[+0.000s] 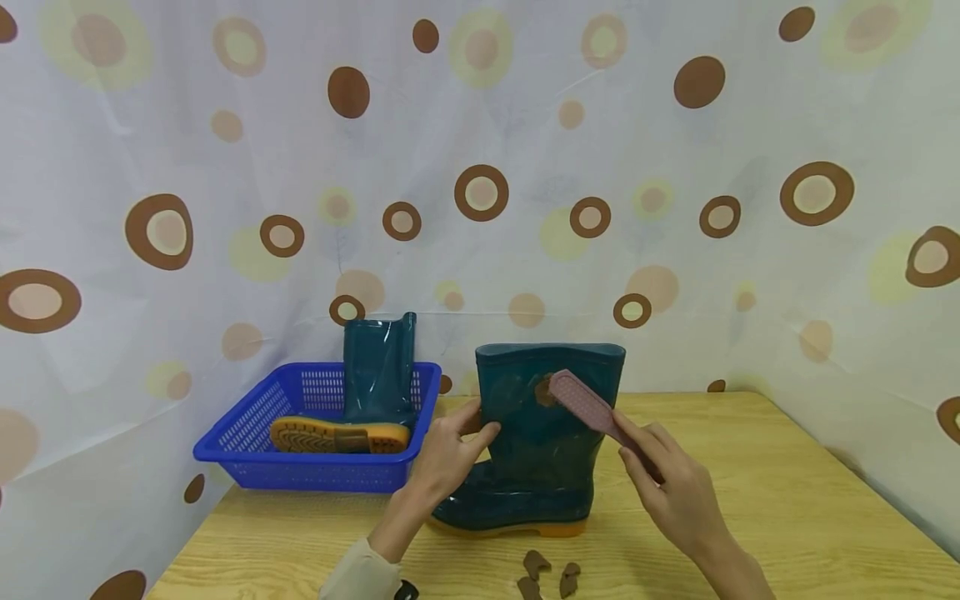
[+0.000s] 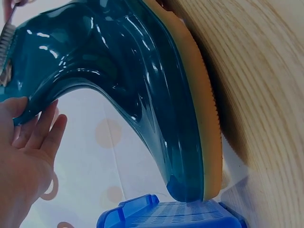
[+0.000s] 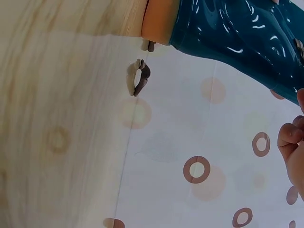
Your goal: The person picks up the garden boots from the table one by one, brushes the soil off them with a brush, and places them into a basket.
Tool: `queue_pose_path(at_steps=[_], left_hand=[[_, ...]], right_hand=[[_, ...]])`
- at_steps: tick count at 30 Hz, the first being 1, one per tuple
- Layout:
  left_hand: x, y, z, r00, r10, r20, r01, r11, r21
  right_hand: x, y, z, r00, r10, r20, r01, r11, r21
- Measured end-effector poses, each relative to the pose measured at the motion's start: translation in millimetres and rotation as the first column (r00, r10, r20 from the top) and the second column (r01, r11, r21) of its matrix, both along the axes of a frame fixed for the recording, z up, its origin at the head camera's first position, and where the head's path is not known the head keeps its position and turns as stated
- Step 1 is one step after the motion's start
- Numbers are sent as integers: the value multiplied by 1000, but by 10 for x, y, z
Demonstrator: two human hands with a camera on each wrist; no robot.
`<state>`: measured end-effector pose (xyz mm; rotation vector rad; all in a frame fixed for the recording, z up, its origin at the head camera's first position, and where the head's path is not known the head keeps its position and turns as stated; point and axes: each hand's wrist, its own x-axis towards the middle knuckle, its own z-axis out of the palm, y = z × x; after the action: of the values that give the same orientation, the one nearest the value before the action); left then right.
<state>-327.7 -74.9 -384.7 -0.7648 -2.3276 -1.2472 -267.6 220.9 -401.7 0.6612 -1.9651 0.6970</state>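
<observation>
A dark teal rubber boot (image 1: 536, 475) with an orange sole stands upright on the table, its toe to the left. My left hand (image 1: 450, 450) pinches the front edge of its shaft, thumb on the near side; the left wrist view shows the other fingers behind it. In my right hand (image 1: 675, 492) is the handle of a pink brush (image 1: 581, 402). The brush head lies at a brown, mud-like patch (image 1: 544, 392) on the upper shaft. Its bristles (image 2: 6, 40) face the boot in the left wrist view, where the contact is partly cut off.
To the left, a blue plastic basket (image 1: 315, 477) holds a second teal boot (image 1: 375, 367), its patterned sole turned toward me. Several brown flat pieces (image 1: 536, 563) lie on the wooden table (image 1: 690, 442) in front of the standing boot. A spotted curtain (image 1: 480, 267) hangs behind.
</observation>
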Motion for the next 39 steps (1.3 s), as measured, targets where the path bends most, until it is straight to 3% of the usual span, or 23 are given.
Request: queue_pose_path(at_steps=[13, 21, 29, 35, 39], left_hand=[[-22, -14, -9, 999, -21, -25, 21, 1000, 11], [-12, -2, -12, 999, 0, -34, 0, 1000, 14], [-2, 4, -16, 1000, 13, -19, -13, 1000, 5], [3, -1, -12, 1000, 12, -19, -12, 1000, -2], [-3, -11, -4, 1000, -6, -13, 6, 1000, 3]], right_hand=[[-6, -13, -1, 999, 22, 41, -22, 1000, -7], [-8, -8, -11, 998, 36, 47, -36, 999, 6], [1, 8, 2, 998, 61, -21, -61, 998, -7], [-3, -1, 17, 986, 105, -130, -112, 992, -51], [3, -8, 30, 989, 98, -113, -106, 992, -66]])
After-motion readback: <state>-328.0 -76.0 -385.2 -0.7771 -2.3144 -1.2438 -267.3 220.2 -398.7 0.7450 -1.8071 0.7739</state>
